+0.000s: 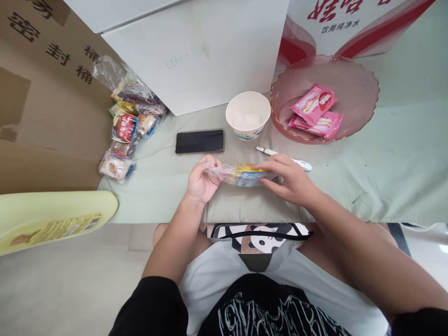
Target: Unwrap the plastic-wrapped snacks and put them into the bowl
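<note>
The green table (402, 182) spans the scene. At far right, the pink bowl (355, 95) holds two pink packs (317, 105); just left stands the cup (248, 134). Nearer, the left hand (204, 181) pinches the clear, gathered left end of the packet (249, 179), and the right hand (290, 179) grips its right end between thumb and fingers, close to the table's near edge. The phone (199, 142) lies left of the cup, the thin tool (301, 164) just beyond the right hand.
</note>
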Demonstrator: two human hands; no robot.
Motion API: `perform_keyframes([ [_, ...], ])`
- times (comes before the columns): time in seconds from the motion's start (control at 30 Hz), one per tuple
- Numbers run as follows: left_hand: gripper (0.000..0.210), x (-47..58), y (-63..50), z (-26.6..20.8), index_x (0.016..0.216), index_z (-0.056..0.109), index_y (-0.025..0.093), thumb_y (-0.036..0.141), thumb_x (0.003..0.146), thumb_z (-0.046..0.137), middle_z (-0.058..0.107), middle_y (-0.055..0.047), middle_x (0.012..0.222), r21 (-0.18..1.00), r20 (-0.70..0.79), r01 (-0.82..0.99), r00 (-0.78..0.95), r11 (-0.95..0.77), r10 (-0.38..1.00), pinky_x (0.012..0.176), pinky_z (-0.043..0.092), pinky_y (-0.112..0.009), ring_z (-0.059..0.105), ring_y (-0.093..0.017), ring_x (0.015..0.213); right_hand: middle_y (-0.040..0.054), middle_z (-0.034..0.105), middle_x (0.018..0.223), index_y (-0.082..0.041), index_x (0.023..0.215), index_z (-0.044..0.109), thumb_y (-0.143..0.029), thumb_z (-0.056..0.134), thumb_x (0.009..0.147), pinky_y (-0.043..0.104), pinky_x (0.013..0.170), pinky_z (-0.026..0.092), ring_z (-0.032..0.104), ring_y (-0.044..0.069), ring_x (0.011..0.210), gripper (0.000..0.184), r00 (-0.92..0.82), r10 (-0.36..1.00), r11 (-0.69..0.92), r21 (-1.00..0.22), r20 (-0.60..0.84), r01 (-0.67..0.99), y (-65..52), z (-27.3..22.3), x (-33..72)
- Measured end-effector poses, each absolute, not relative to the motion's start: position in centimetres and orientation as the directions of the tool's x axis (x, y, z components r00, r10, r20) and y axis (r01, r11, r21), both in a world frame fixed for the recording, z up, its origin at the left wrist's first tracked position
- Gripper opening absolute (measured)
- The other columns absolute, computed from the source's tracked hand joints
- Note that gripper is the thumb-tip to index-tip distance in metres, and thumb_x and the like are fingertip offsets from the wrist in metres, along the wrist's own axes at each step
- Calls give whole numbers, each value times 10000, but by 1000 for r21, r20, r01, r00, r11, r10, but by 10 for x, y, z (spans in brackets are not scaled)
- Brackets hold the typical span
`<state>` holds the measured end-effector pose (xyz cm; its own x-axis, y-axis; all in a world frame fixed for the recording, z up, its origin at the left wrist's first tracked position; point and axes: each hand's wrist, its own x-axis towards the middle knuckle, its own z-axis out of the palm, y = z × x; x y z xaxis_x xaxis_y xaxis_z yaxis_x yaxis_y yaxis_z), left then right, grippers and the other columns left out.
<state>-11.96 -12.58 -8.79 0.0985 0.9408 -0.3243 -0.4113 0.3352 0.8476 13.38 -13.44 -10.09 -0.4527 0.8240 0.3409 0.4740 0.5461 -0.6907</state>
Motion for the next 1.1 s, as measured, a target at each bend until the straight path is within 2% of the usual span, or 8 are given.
perform_keyframes([
  [0.2, 383, -121, -124, -96, 908, 559, 229, 373, 678, 829, 650, 45, 766, 872, -314, -391, 19, 296, 949, 565, 567, -212, 644, -107, 609, 57, 688, 927, -283, 1158, 765, -213, 565, 995, 325, 726, 511, 660, 182, 831, 267, -425, 748, 664, -584, 510, 468, -132, -107, 133],
  [0.37, 621, -121, -128, -105, 1114, 602, 281, 424, 608, 934, 675, -30, 1133, 954, -91, -277, 99, 115, 991, 739, 620, -284, 716, -190, 959, 64, 709, 1030, -282, 1069, 773, -236, 582, 990, 335, 779, 525, 670, 192, 899, 212, -448, 730, 684, -550, 517, 479, -133, -106, 130],
  [0.53, 344, -120, -127, -112, 816, 685, 179, 447, 710, 872, 701, -52, 955, 999, -30, 15, 34, 29, 999, 742, 584, -264, 673, -163, 870, 68, 720, 957, -247, 1009, 756, -236, 559, 1001, 353, 803, 492, 671, 205, 910, 198, -443, 712, 701, -518, 544, 490, -134, -110, 127],
  [0.73, 326, -115, -125, -115, 863, 689, 188, 463, 746, 819, 666, -3, 752, 991, -115, 54, -129, 122, 985, 569, 545, -237, 662, -141, 650, 47, 718, 939, -259, 923, 743, -215, 594, 991, 365, 835, 454, 668, 199, 922, 170, -440, 671, 731, -431, 597, 530, -137, -112, 120],
  [0.87, 284, -124, -117, -118, 880, 665, 195, 437, 783, 776, 658, -4, 802, 991, -92, 70, -259, 114, 961, 511, 497, -215, 646, -121, 607, 65, 741, 1006, -247, 909, 684, -199, 566, 977, 389, 891, 494, 690, 223, 1008, 145, -348, 738, 672, -583, 578, 457, -136, -108, 124],
  [0.97, 241, -135, -115, -118, 968, 655, 217, 408, 838, 719, 670, -23, 929, 988, 56, 153, -412, 8, 910, 553, 504, -220, 678, -131, 702, 64, 738, 976, -254, 935, 630, -237, 552, 946, 420, 899, 526, 704, 243, 974, 81, -159, 893, 447, -790, 421, 420, -133, -105, 134],
  [1.03, 262, -139, -118, -116, 1053, 659, 228, 441, 901, 642, 686, -55, 1055, 950, 247, 280, -407, -137, 879, 710, 566, -275, 716, -178, 895, 49, 713, 886, -261, 947, 606, -275, 534, 932, 407, 822, 541, 697, 236, 860, 74, -7, 947, 301, -879, 321, 369, -130, -105, 142],
  [1.1, 358, -140, -123, -114, 1121, 675, 222, 511, 944, 559, 702, -92, 1159, 860, 411, 410, -203, -304, 889, 926, 566, -368, 691, -235, 1102, 39, 672, 789, -261, 964, 601, -340, 477, 940, 394, 743, 537, 662, 227, 745, 149, 44, 958, 259, -924, 282, 282, -130, -102, 148],
])
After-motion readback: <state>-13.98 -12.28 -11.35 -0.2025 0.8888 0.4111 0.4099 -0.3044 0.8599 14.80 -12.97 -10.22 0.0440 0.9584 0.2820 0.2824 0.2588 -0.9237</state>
